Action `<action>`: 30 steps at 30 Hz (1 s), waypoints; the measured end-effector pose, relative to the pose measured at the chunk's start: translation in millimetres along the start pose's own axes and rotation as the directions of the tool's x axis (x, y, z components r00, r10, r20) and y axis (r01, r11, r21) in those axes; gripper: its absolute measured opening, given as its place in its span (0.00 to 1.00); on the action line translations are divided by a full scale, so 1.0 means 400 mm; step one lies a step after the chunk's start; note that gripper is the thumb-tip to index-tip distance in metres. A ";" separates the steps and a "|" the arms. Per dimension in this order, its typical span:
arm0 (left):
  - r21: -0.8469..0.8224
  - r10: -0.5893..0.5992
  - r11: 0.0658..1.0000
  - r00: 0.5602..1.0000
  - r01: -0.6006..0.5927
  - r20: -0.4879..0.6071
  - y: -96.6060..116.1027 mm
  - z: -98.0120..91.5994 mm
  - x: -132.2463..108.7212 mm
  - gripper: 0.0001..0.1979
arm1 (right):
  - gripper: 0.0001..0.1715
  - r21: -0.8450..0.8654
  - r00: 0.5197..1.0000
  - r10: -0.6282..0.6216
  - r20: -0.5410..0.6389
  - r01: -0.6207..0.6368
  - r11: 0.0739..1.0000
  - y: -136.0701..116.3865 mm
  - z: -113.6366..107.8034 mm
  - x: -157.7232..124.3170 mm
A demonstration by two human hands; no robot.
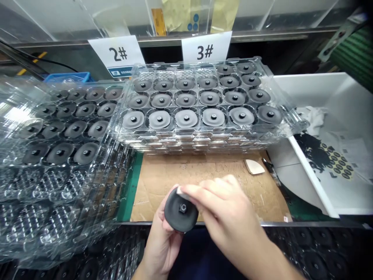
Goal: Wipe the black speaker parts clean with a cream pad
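A round black disc (pixel 180 211) with a small hub in its middle sits near the front edge of the bench, over a brown cardboard sheet (pixel 204 175). My left hand (pixel 161 241) grips the disc from below and behind, fingers curled round its rim. Coming in from the right, my right hand (pixel 230 221) lies over the disc's upper edge, its fingers pressed together on the rim. A small white bit shows at its fingertips; I cannot make out what it is.
A stack of clear plastic trays (pixel 201 134) filled with the same discs stands behind the cardboard under a sign "3#" (pixel 206 47). Another tray stack (pixel 58 163) leans at the left under "2#" (pixel 118 53). A white bin (pixel 320 190) with small black rings lies right.
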State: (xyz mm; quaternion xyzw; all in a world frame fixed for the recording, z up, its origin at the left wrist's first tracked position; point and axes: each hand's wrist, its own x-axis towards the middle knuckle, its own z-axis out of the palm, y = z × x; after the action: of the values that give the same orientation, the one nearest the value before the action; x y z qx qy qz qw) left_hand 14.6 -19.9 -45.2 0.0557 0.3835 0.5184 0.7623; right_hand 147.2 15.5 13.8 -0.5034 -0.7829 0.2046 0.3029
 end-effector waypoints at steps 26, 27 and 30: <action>-0.046 0.056 0.997 0.997 -0.053 0.058 0.018 0.019 -0.020 0.25 | 0.13 0.447 0.987 0.153 -0.054 -0.113 0.887 0.019 -0.018 -0.040; -0.023 0.029 0.999 0.999 -0.028 0.045 0.017 0.021 -0.023 0.24 | 0.14 0.435 0.999 0.024 -0.043 -0.003 0.900 -0.007 -0.030 -0.026; 0.046 -0.018 0.999 1.000 0.018 -0.005 0.014 0.021 -0.029 0.22 | 0.13 0.368 0.969 -0.106 0.224 0.017 0.930 -0.044 -0.040 -0.008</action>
State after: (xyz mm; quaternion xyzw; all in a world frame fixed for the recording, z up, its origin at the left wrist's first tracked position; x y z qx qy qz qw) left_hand 13.8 -24.4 -30.7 0.0685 0.3976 0.5026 0.7646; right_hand 147.3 5.5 35.7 -0.3852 -0.7778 0.3957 0.3001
